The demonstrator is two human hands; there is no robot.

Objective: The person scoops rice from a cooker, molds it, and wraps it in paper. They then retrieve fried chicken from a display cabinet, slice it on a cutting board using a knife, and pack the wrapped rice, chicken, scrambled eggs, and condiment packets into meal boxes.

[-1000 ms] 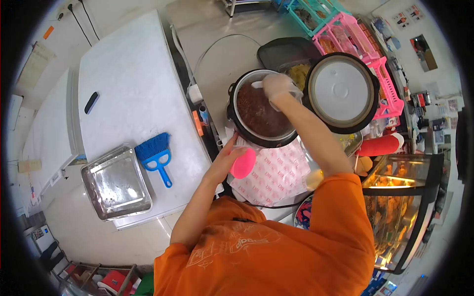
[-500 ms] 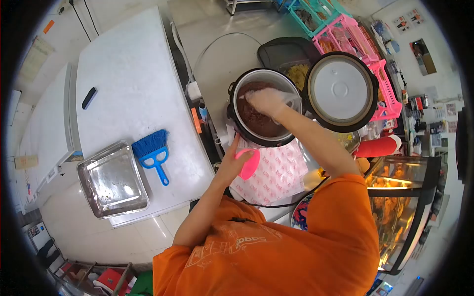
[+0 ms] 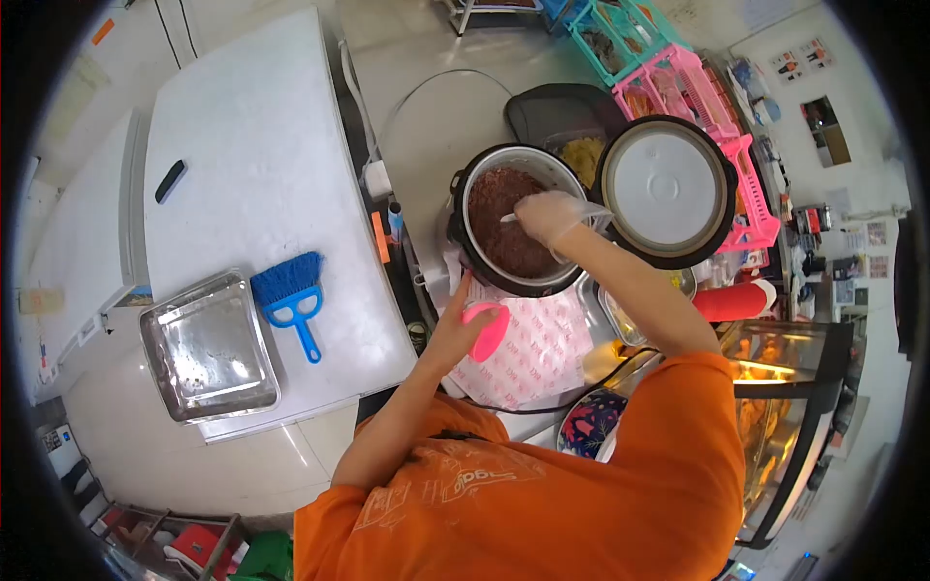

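My right hand [image 3: 550, 217], in a clear plastic glove, is inside the open pot [image 3: 465, 254], its fingers closed on a small white utensil [image 3: 509, 219] over dark reddish-brown food [image 3: 496, 198]. My left hand [image 3: 453, 332] is by the near left side of the pot, closed around a bright pink bowl-like item [image 3: 490, 334]. Pink-printed white paper [image 3: 533, 353] lies just below the pot. The round lid [image 3: 668, 189] stands open at the pot's right side.
A metal tray [image 3: 208, 349], a blue brush [image 3: 291, 281] and a black object [image 3: 170, 181] lie on the white surface at left. Yellow food [image 3: 583, 158] sits behind the pot. Pink baskets [image 3: 693, 87] and a lit glass display case [image 3: 785, 416] stand at right.
My right hand has moved right within the pot, showing more of the food and the white utensil. My left hand still holds the pink item. The view has shifted slightly.
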